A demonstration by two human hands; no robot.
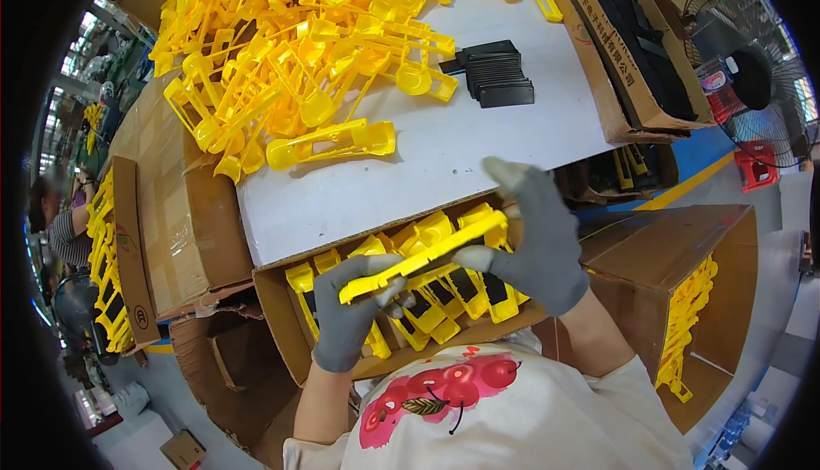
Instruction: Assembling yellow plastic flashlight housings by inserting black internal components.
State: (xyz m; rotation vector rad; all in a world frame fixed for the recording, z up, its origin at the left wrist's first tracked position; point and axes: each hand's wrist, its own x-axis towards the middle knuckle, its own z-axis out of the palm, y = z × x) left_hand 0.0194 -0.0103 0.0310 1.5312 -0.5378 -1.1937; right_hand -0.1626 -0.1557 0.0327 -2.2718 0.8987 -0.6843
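Seen from the middle of the view, a passage lies open at 12 o'clock, over the bare strip of the white table (427, 171). At 11 o'clock the heap of yellow parts (325, 52) blocks the way, and one loose yellow holder (371, 139) lies before it. The black plates (500, 77) stand at 1 o'clock; between them and the long box (628, 86) at 2 o'clock, a narrow gap remains. Towards 6 o'clock, the left hand (346, 312) and its yellow piece (423, 258) obstruct the filled carton (278, 308).
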